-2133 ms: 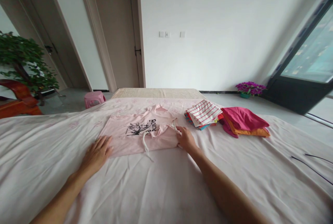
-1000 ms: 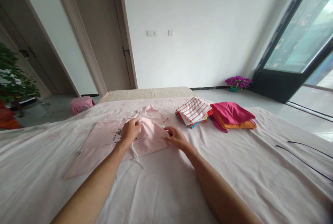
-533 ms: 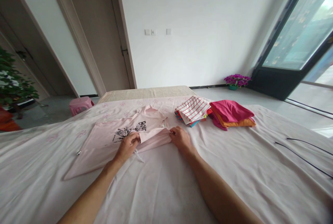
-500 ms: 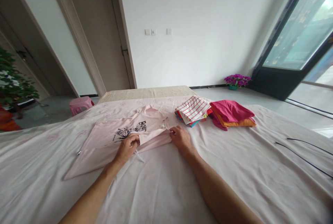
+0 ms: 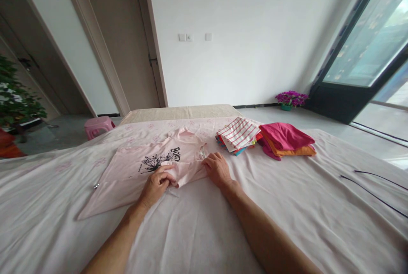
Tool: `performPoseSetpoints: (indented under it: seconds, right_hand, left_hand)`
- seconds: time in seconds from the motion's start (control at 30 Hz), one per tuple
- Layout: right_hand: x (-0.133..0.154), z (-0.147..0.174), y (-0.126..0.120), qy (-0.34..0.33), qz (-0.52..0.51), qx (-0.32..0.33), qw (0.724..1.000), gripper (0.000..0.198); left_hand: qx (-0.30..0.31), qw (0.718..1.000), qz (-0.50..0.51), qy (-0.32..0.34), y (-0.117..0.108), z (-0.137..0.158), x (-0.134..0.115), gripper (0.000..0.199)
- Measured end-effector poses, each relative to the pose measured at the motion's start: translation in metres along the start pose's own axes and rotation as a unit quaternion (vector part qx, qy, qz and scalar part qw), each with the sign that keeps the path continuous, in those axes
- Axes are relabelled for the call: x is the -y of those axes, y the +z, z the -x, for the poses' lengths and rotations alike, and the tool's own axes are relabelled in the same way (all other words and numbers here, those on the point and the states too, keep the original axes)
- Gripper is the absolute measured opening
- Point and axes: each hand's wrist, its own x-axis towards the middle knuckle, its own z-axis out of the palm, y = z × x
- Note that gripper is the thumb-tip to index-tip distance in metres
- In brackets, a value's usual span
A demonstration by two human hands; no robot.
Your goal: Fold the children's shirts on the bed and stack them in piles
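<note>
A pale pink T-shirt [image 5: 127, 172] with a black print lies spread on the covered surface in front of me, its neckline toward the right. My left hand [image 5: 158, 182] pinches the sleeve part along the shirt's near edge. At the shoulder beside the collar, my right hand [image 5: 217, 168] has its fingers closed on the fabric. Between the two hands the cloth is bunched and partly folded over. A thin white string or strip shows just under my left fingers.
Right of the shirt sit a stack of folded cloths topped by a red-striped one [image 5: 238, 134] and folded magenta [image 5: 285, 134] and orange garments [image 5: 299, 151]. Dark thin cords [image 5: 372, 195] lie at far right. A pink stool [image 5: 99, 126] stands beyond the left edge.
The sleeve fabric between my hands has been turned down toward me. My right hand has shifted slightly left, and my left hand has moved a little right.
</note>
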Motion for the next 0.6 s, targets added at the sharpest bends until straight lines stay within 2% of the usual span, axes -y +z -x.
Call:
performPoseSetpoints:
  seconds: [0.17,0.3,0.4,0.5,0.6]
  right_hand:
    - [0.004,0.004,-0.004,-0.001,0.002,-0.014,1.000,0.022]
    - [0.016,0.004,-0.005,-0.092,-0.021,-0.006,0.995,0.029]
    - [0.021,0.002,-0.001,-0.133,-0.028,0.033,0.990,0.013]
    - [0.020,0.001,0.003,-0.118,-0.027,0.050,0.991,0.010]
    - [0.018,0.001,0.004,-0.102,-0.043,0.036,0.993,0.007]
  left_hand:
    - [-0.049,0.999,-0.024,0.005,0.003,0.002,0.010,0.032]
    - [-0.084,0.996,0.003,-0.020,0.000,0.001,0.006,0.028]
    - [-0.103,0.992,0.023,-0.062,-0.002,0.001,0.002,0.029]
    - [-0.110,0.990,0.019,-0.087,-0.002,0.001,0.005,0.031]
    - [-0.124,0.989,-0.007,-0.086,-0.002,0.001,0.008,0.029]
